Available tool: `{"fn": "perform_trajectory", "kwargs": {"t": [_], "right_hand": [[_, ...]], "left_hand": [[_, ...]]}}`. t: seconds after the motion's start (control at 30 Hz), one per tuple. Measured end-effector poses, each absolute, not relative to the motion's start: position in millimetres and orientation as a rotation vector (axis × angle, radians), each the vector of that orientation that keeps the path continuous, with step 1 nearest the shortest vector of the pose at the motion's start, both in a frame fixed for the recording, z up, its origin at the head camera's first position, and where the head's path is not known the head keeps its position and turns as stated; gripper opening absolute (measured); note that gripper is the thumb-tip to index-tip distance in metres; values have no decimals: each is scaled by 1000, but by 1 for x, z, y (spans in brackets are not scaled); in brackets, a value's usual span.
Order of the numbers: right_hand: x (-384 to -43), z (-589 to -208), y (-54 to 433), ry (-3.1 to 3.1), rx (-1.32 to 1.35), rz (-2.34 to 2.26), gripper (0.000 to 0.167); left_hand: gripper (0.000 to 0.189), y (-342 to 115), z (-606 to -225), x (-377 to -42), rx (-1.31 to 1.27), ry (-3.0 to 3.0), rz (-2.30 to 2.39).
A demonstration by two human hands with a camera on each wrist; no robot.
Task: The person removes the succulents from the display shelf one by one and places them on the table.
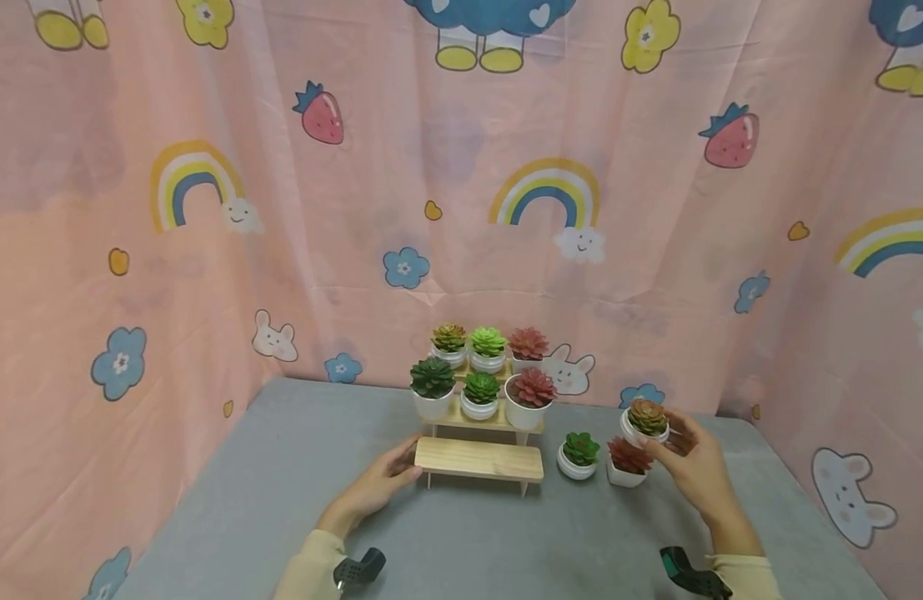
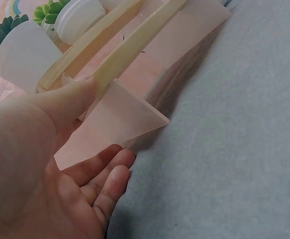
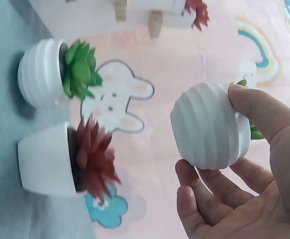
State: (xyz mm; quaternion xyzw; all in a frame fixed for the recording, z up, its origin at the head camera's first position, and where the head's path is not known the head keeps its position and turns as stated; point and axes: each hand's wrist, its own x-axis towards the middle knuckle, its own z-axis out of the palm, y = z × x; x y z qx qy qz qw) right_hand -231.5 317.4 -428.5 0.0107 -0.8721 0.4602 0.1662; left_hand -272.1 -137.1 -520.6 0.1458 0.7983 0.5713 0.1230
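Note:
A tiered wooden stand (image 1: 479, 459) with clear supports rises in steps on the table. My left hand (image 1: 377, 483) holds its lowest step by the left end. In the left wrist view the thumb (image 2: 67, 102) lies on the wood, an index finger is partly hidden behind it, and the other fingers are loosely bent. My right hand (image 1: 697, 467) grips a potted succulent (image 1: 646, 419) in a ribbed white pot (image 3: 209, 127), lifted off the table. Below it stand a green succulent (image 1: 579, 454) and a dark red succulent (image 1: 628, 462), both in white pots.
On the stand's upper two steps sit several potted succulents, among them a dark green one (image 1: 433, 387) and a red one (image 1: 531, 397). A pink patterned curtain (image 1: 461, 217) hangs behind the grey table (image 1: 281, 467).

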Motion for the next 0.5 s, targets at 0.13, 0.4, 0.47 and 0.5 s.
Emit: {"fn": "perform_trajectory", "kwargs": {"t": [0.13,0.4,0.47,0.5], "right_hand": [[-233,-432,326,-2467,-22,1305,64],[-238,-447,345,-2497,-278,1302,72],[-240,-451,351,-2505,-317,1301,74],[-241,-453,353,-2507,-323,1295,74]], "left_hand": [[66,-136,-520,-271,433,2324,1670],[68,-137,-521,-272,420,2313,1671],[69,-138,-521,-273,411,2312,1665],[69,-138,-520,-273,418,2316,1662]]}}
